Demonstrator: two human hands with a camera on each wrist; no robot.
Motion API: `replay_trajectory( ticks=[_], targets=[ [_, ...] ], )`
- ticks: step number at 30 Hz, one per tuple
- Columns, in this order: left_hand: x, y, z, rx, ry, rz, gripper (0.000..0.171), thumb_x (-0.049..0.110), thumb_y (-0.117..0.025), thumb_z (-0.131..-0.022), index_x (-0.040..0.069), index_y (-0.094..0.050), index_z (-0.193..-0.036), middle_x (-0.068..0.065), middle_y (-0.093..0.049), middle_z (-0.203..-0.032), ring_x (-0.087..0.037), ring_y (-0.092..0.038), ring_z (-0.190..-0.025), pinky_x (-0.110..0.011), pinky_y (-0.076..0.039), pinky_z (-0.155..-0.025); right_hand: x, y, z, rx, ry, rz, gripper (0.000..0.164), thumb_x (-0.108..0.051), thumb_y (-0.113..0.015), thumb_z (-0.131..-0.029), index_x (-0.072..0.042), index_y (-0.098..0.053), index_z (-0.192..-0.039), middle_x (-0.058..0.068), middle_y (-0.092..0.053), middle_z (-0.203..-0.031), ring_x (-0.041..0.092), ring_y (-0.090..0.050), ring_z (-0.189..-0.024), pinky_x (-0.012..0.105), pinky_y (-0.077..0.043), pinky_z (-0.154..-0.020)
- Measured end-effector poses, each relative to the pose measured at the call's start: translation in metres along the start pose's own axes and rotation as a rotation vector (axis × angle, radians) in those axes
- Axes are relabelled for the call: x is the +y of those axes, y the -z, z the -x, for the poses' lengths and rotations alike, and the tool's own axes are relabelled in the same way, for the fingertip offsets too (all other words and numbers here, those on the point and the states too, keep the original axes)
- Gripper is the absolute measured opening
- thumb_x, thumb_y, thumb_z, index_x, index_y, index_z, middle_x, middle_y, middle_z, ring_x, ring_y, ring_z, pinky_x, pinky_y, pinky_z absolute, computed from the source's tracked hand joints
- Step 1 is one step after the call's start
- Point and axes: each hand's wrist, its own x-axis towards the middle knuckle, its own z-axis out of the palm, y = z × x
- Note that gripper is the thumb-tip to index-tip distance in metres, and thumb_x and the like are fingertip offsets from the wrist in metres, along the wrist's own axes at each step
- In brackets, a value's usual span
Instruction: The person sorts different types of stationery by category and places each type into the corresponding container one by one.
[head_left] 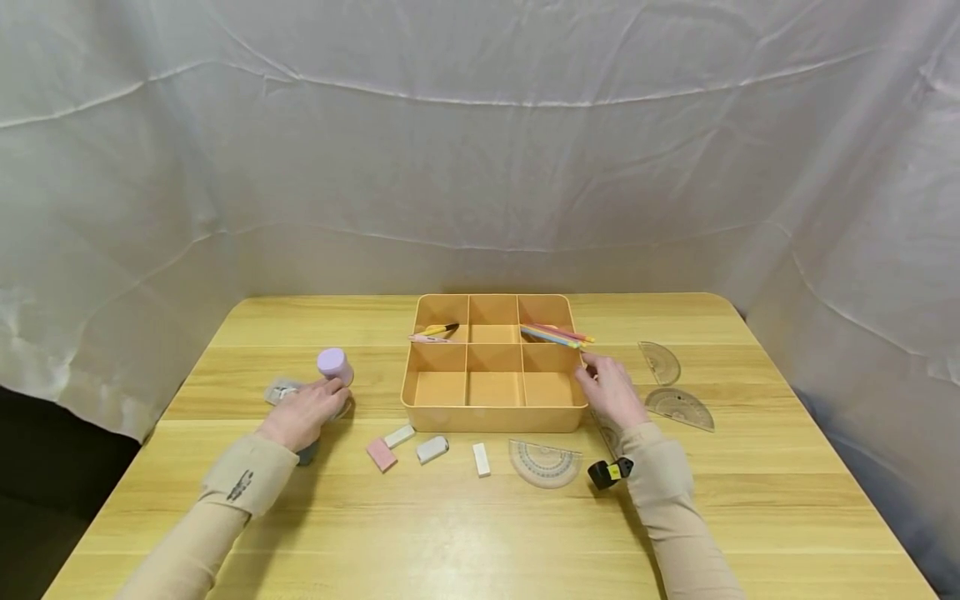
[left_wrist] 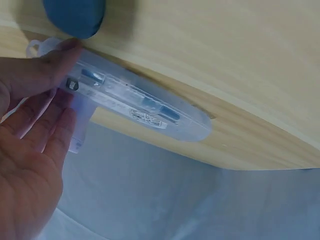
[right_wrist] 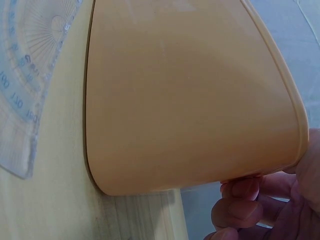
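Case (left_wrist: 150,100) looks light, stiff, slick; best held by edges. Left hand (head_left: 303,412) pinches it; right hand (head_left: 613,393) grips organizer (head_left: 495,420).

One tray (head_left: 495,419) — six compartments (head_left: 493,388); four protractors (head_left: 546,463); four small blocks (head_left: 382,455); one purple cylinder (head_left: 334,363); several pens (head_left: 550,337) — exact count unclear.

I read 160, 170 and, less plainly, 180 on a protractor (right_wrist: 27,67); the label on the clear case (left_wrist: 122,97) stays too blurred for me.
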Motion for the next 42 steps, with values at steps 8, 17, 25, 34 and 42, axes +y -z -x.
replay_trajectory(
  ticks=[8,17,25,34,42],
  targets=[
    [0.002,-0.002,0.003,0.094,-0.029,-0.123,0.042,-0.02,-0.074,-0.065,-0.002,-0.061,-0.1,-0.014,-0.057,-0.091,-0.029,-0.058,-0.081,-0.039,-0.057,-0.061,0.0,0.0,0.001,-0.007,-0.016,-0.009,0.017,-0.006,-0.049,-0.091,0.003,-0.063,-0.085,0.009,-0.055,-0.065,0.019,-0.045,-0.055,0.031,-0.038,-0.05],
    [0.003,0.012,0.006,0.147,0.049,-0.089,0.051,-0.021,-0.071,-0.069,0.003,-0.06,-0.113,-0.02,-0.061,-0.109,-0.038,-0.061,-0.095,-0.05,-0.058,-0.067,0.001,0.001,0.0,-0.012,-0.019,-0.009,0.017,-0.007,-0.05,-0.091,0.002,-0.063,-0.085,0.009,-0.056,-0.066,0.019,-0.047,-0.057,0.031,-0.04,-0.051],
    [0.007,0.037,0.01,0.103,0.126,-0.057,0.065,-0.021,-0.075,-0.062,0.003,-0.058,-0.12,-0.02,-0.06,-0.115,-0.038,-0.061,-0.093,-0.049,-0.057,-0.053,0.001,0.001,-0.001,-0.005,-0.008,-0.015,0.017,-0.005,-0.049,-0.091,0.003,-0.063,-0.085,0.009,-0.059,-0.067,0.021,-0.052,-0.06,0.032,-0.042,-0.051],
    [0.013,0.063,0.006,0.212,0.113,0.01,0.055,-0.015,-0.072,-0.073,-0.007,-0.052,-0.124,-0.026,-0.055,-0.116,-0.042,-0.06,-0.093,-0.052,-0.057,-0.061,0.002,0.0,-0.001,-0.004,-0.008,-0.008,0.017,-0.004,-0.05,-0.091,0.004,-0.064,-0.088,0.01,-0.059,-0.067,0.022,-0.051,-0.06,0.033,-0.042,-0.051],
    [0.019,0.079,-0.005,0.341,0.094,0.027,0.058,-0.016,-0.069,-0.074,-0.007,-0.049,-0.127,-0.023,-0.053,-0.118,-0.039,-0.059,-0.091,-0.049,-0.057,-0.062,0.001,-0.001,-0.001,-0.004,-0.017,-0.001,0.016,-0.004,-0.05,-0.091,0.004,-0.065,-0.088,0.009,-0.058,-0.067,0.02,-0.049,-0.058,0.032,-0.041,-0.05]
  ],
)
